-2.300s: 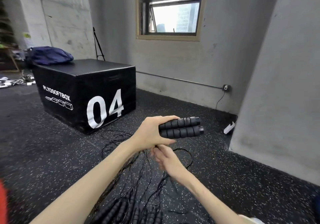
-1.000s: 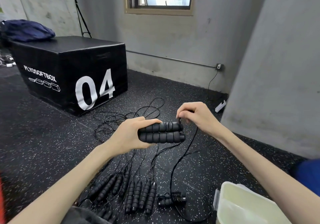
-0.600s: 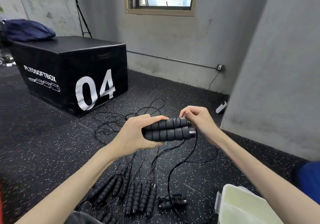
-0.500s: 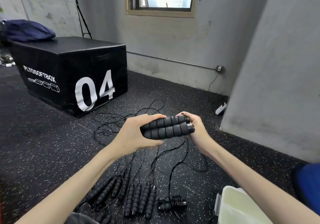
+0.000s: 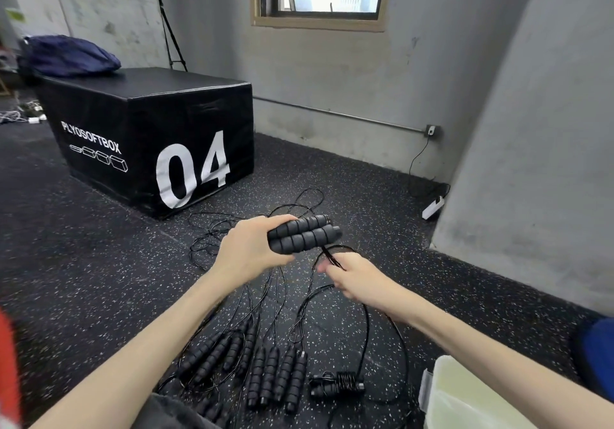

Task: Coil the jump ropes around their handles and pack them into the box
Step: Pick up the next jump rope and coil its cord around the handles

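My left hand grips a pair of black ribbed jump-rope handles held side by side above the floor. Just below and right of them, my right hand pinches the thin black rope that runs off the handles' right end. Its slack loops down over the floor. Several more handles lie in a row near me with tangled ropes. One coiled jump rope lies beside them. A pale translucent box stands at the bottom right.
A black plyo box marked 04 stands at the left with a dark blue bag on it. A grey wall pillar rises on the right. A white power strip lies by it. Something blue is at the right edge.
My right hand has dropped from the handles' right end to below them, drawing the rope down. The left hand keeps its grip on the handles.
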